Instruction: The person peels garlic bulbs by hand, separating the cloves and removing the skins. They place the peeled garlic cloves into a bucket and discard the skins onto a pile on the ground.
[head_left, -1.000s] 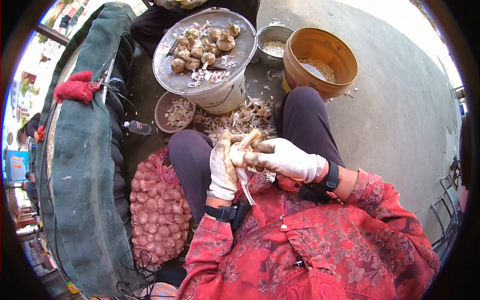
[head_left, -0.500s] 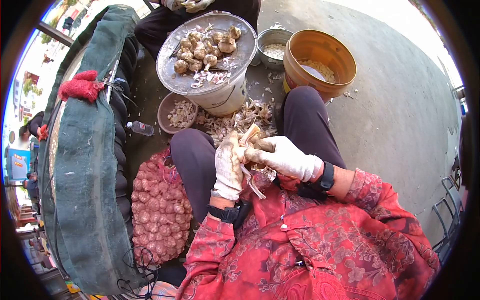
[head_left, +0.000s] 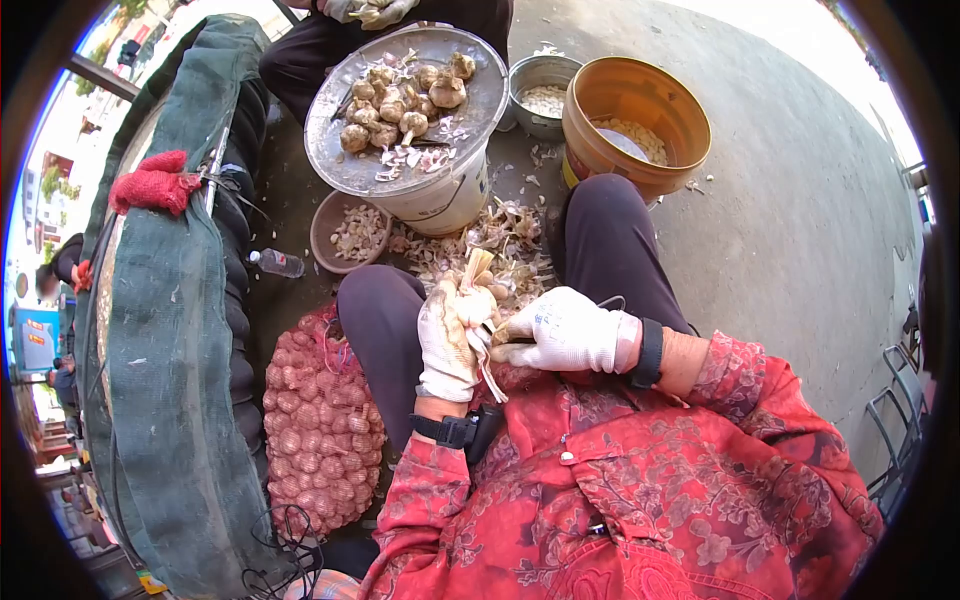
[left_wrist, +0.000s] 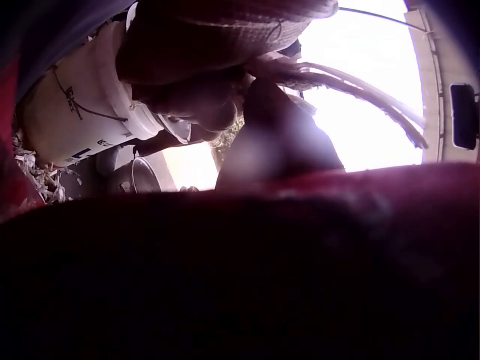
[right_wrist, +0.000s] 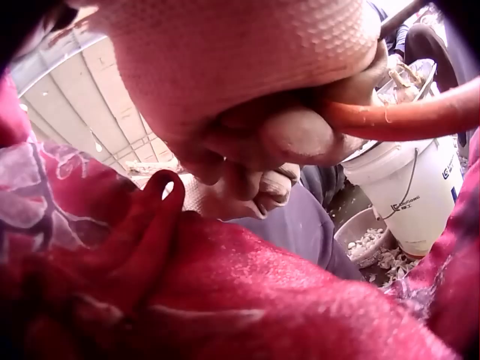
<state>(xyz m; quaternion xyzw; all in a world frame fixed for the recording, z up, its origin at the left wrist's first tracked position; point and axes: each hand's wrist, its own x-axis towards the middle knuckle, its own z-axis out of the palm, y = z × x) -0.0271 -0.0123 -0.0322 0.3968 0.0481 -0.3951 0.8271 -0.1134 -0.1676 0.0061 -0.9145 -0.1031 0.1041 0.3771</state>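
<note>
The left hand [head_left: 445, 345], in a dirty white glove, grips a garlic bulb [head_left: 474, 306] with its cut stalk pointing up and loose skin hanging below. The right hand [head_left: 575, 332], also gloved, is just right of the bulb, its fingertips close to the hanging skin; whether they touch it is unclear. In the right wrist view, the curled fingers of the right hand [right_wrist: 247, 67] hold a smooth orange-red handle [right_wrist: 405, 118]; its other end is hidden. The left wrist view is dark, with the left hand [left_wrist: 217, 37] above and strips of skin [left_wrist: 360, 86] trailing from it.
Garlic bulbs [head_left: 392, 103] lie on a lidded white bucket [head_left: 432, 212]. Around it are a bowl of cloves [head_left: 357, 232], a metal pot [head_left: 541, 122], an orange bucket [head_left: 680, 180], peelings [head_left: 500, 235] and a bottle [head_left: 278, 263]. A net sack [head_left: 322, 430] stands beside the left knee; another person sits opposite.
The right hand has drawn away from the bulb, to the right and slightly down. Still in the left hand, the bulb is now more exposed, its stalk more upright.
</note>
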